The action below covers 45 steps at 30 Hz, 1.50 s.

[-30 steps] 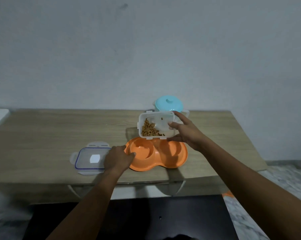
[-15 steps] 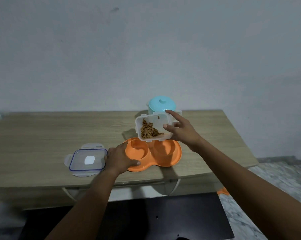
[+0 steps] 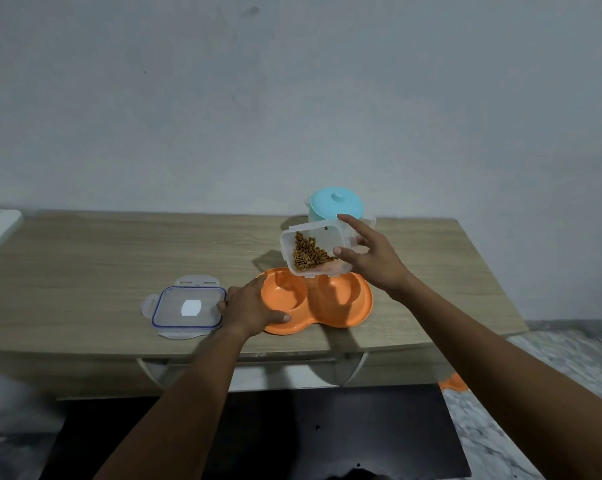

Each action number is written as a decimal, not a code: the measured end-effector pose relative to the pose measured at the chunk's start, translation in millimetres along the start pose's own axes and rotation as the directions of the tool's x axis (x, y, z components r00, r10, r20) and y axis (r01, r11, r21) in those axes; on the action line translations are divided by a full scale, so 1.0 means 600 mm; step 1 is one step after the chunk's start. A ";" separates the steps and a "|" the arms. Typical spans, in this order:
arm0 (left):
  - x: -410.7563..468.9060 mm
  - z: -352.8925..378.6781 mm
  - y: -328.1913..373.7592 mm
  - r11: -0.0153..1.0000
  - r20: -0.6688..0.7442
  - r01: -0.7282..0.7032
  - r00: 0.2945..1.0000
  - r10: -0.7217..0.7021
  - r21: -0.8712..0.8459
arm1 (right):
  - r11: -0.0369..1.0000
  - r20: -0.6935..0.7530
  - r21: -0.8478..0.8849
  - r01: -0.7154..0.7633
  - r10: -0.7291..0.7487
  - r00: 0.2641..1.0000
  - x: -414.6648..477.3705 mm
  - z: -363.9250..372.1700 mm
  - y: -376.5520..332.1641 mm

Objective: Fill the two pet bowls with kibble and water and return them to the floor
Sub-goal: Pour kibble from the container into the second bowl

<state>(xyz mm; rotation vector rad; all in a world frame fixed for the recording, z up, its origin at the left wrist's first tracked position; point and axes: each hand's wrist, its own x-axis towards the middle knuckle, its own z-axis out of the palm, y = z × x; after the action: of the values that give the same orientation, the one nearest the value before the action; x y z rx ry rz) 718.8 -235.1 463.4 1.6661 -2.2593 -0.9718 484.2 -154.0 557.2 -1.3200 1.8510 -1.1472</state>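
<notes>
- Right hand (image 3: 372, 261) grips clear kibble box (image 3: 327, 235) w/ thumb on near side & index over far rim; box tilted, held above far edge of orange double bowl (image 3: 341, 303), kibble (image 3: 308, 256) piled at its low end.
- Left hand (image 3: 249, 308) clasps bowl's left rim, thumb along near edge.
- Bowl sits on table (image 3: 102, 258) by near edge; box lid (image 3: 188, 308) lies flat just left of left hand; teal lidded pot (image 3: 336, 204) behind box.

2 arms are in view, both bare. The left forearm (image 3: 188, 393) comes in from 7 o'clock and the right forearm (image 3: 483, 341) from 4 o'clock, with uncovered skin from the frame edge to the wrists. The left hand (image 3: 249, 310) and right hand (image 3: 372, 261) are likewise bare. The left thumbnail (image 3: 287, 318) and right thumbnail (image 3: 337, 251) look short and pale.
</notes>
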 end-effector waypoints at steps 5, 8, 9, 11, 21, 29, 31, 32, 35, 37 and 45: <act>0.002 -0.001 -0.003 1.000 0.014 0.007 1.000 -0.007 0.000 | 0.996 0.012 -0.073 0.044 -0.043 0.999 0.001 0.011 0.006; 0.005 -0.002 -0.003 1.000 0.025 0.004 1.000 -0.004 -0.002 | 0.993 0.004 -0.096 0.062 -0.062 0.998 0.003 0.014 0.006; 0.005 -0.003 -0.003 1.000 0.027 0.000 1.000 0.000 -0.004 | 0.993 0.009 -0.103 0.065 -0.064 0.998 0.003 0.015 0.005; 0.005 -0.004 -0.004 1.000 0.025 -0.004 1.000 0.004 0.001 | 0.991 0.017 -0.114 0.071 -0.070 0.997 0.003 0.016 0.004; 0.007 -0.001 -0.008 1.000 0.037 -0.012 0.999 0.013 -0.015 | 0.986 0.038 -0.143 0.084 -0.080 0.996 -0.001 0.018 0.001; 0.010 -0.001 -0.007 1.000 0.050 -0.008 0.999 0.008 -0.007 | 0.984 0.043 -0.142 0.104 -0.099 0.994 -0.001 0.020 0.002; 0.011 0.000 -0.008 1.000 0.051 -0.003 0.999 0.003 -0.002 | 0.984 0.036 -0.147 0.103 -0.099 0.994 -0.001 0.020 0.003; 0.011 0.000 -0.008 1.000 0.051 0.000 0.999 -0.001 0.001 | 0.983 0.034 -0.150 0.102 -0.099 0.995 -0.001 0.020 0.003; 0.012 0.000 -0.009 1.000 0.054 0.007 0.999 -0.007 0.000 | 0.984 0.034 -0.146 0.102 -0.098 0.995 -0.003 0.021 0.002; 0.013 0.001 -0.009 1.000 0.059 0.006 0.998 -0.006 -0.004 | 0.985 0.035 -0.138 0.102 -0.098 0.995 -0.004 0.021 0.002; 0.013 0.002 -0.010 1.000 0.039 0.005 0.999 -0.005 -0.004 | 0.984 0.035 -0.142 0.111 -0.107 0.994 -0.003 0.020 -0.004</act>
<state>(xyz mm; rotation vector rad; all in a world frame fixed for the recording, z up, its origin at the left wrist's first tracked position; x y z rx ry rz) 720.0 -242.7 457.1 1.6667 -2.2764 -1.0178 495.8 -156.4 553.8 -1.5268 1.8910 -1.0610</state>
